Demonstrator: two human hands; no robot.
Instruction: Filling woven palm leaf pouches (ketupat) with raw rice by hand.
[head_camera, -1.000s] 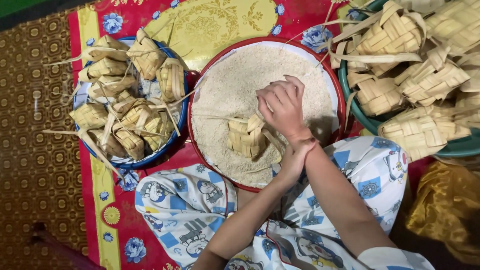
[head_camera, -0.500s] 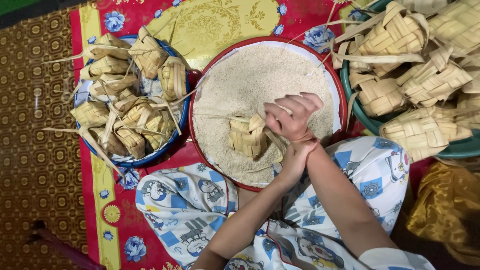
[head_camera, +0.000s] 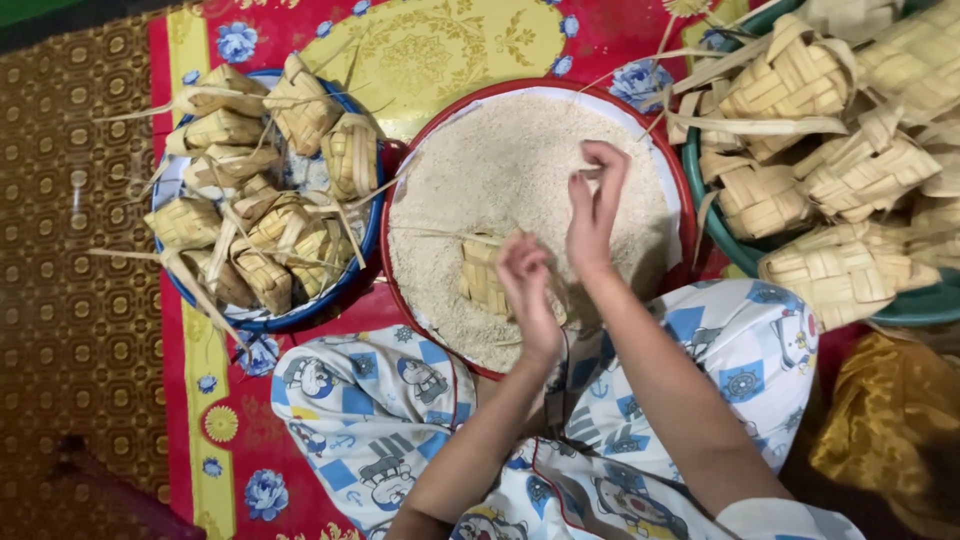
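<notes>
Right hand (head_camera: 592, 205) has lifted off the rice with loosely pinched fingers, while left hand (head_camera: 525, 285) stays clamped on the pale woven palm-leaf pouch (head_camera: 483, 275) in the round red-rimmed rice basin (head_camera: 672, 175).

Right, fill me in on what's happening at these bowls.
A person sits over a red-rimmed basin of uncooked rice. The left hand holds a woven palm-leaf pouch down in the rice, while the right hand is raised just above it, fingers pinched together. To one side, a blue bowl is heaped with similar pouches trailing long leaf ends. On the other side, a green basin holds a pile of larger-looking woven pouches. Everything rests on a red flowered mat.
</notes>
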